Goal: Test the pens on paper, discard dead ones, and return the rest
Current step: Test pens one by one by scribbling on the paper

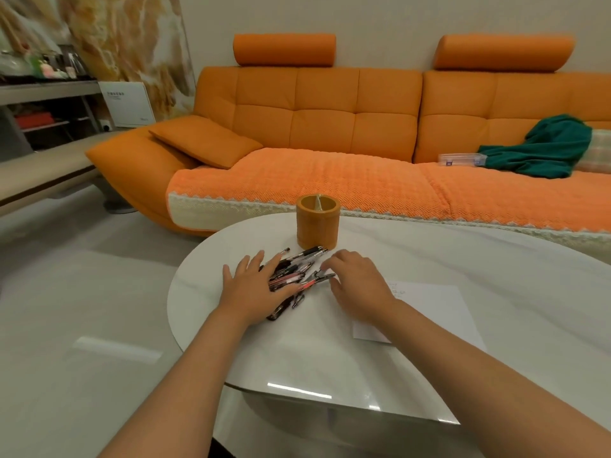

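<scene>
One paper sheet (429, 309) lies nearest on the white counter (479, 256), beside the right wrist. Left hand (254, 287) lies flat, fingers spread, pressing the pile of pens (291, 276); right hand (358, 279) curls its fingers at the pile's edge, grip not determinable. Just beyond stands an upright orange pen holder (317, 226); orange sofa (330, 127) behind.

White table (413, 259) bears pens (291, 276), paper (429, 309) (faintly marked), holder (317, 226).

The sofa (324, 127) was orange, its seat cover (330, 183) waffle-patterned with cream scalloped edging; the blanket (545, 150) was dark green, the pen cup (317, 226) ochre, the pens (291, 276) black and red.
</scene>
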The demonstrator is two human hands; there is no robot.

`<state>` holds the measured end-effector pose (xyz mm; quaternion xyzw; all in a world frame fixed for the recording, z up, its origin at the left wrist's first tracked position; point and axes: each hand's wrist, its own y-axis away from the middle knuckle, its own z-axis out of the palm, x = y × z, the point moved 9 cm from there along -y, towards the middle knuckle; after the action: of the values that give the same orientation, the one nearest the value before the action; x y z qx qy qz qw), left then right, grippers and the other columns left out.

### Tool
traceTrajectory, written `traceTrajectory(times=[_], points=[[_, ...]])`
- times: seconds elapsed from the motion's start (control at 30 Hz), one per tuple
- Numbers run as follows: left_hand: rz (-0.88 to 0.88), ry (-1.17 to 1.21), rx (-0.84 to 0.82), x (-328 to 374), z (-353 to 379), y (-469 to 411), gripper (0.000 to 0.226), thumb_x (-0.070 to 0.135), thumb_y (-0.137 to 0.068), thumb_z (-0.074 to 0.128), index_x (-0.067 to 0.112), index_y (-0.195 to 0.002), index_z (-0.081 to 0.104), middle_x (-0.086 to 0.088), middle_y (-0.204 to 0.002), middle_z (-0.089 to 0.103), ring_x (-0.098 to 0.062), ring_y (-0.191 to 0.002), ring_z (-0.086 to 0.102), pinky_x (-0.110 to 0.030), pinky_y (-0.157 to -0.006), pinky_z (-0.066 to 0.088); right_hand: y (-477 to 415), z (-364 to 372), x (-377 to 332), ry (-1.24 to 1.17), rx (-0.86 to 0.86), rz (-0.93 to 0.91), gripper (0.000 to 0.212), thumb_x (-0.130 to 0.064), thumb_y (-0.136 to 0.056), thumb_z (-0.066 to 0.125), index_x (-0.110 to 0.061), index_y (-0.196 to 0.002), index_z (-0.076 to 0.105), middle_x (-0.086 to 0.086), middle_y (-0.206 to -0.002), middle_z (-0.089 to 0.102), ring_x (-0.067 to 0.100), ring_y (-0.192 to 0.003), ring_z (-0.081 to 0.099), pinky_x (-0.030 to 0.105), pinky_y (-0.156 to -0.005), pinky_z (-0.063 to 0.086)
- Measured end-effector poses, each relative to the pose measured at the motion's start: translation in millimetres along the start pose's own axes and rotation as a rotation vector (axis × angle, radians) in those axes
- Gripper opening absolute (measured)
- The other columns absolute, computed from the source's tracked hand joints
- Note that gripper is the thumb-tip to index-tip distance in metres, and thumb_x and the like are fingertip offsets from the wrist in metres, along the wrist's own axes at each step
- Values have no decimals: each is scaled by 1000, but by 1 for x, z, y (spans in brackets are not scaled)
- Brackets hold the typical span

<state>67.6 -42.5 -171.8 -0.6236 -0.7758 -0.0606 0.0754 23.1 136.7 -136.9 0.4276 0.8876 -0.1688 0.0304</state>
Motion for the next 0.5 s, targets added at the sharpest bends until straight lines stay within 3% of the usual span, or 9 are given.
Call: traceTrajectory(times=[0.13, 0.23, 0.33, 0.5], points=[[-58, 76, -79, -24, 16, 5, 87, 86, -83, 28, 46, -157, 3, 1, -168, 0, -26, -154, -1, -62, -119, -3, -26, 17, -22, -19, -100, -42, 41, -9, -96, 45, -26, -131, 57, 1, -128, 52, 23, -114, 49, 38, -92, 45], [-9, 128, -67, -20, 20, 3, 84, 80, -87, 34, 43, -157, 7, 3, -168, 3, -21, -154, 0, -61, -119, -6, -34, 31, -26, -48, -195, -81, 29, -12, -94, 50, -21, -120, 60, 3, -115, 48, 21, -104, 48, 34, -83, 47], [52, 161, -41, -13, 21, -2, 82, 75, -90, 39, 40, -158, 12, 2, -168, 6, -19, -153, 3, -57, -121, -4, -39, 32, -25, -16, -171, -127, 20, -14, -97, 51, -19, -113, 62, 3, -110, 49, 21, -97, 50, 33, -79, 48], [85, 174, -35, -8, 20, -8, 82, 76, -88, 41, 38, -157, 17, 2, -167, 10, -20, -152, 6, -55, -122, -1, -43, 18, -13, 91, -135, -159, 24, -12, -95, 59, -23, -114, 71, 1, -106, 61, 24, -92, 60, 38, -80, 53]])
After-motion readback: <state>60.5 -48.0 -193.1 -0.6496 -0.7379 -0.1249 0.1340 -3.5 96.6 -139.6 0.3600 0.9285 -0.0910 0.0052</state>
